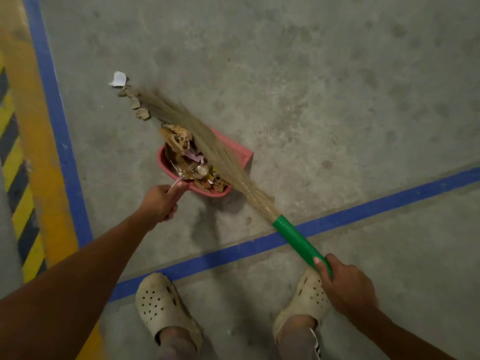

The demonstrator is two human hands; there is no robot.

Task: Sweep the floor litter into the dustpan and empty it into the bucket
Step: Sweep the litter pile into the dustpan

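A pink dustpan [240, 149] rests on the concrete floor, heaped with dry leaves and paper scraps [187, 154]. My left hand [162, 202] grips its handle from the near side. My right hand [346, 287] holds the green handle of a grass broom [296, 239]. The broom's bristles [205, 141] lie diagonally across the pan and reach past its mouth. Beyond the bristle tips lie a few brown leaf bits [137, 105] and a white paper scrap [118, 79] on the floor. No bucket is in view.
Blue floor tape [363, 209] runs across in front of my feet and another blue strip [55, 118] runs up the left. A yellow band with black-and-yellow hazard stripes [18, 178] lies further left. My two feet in pale clogs [162, 305] stand at the bottom.
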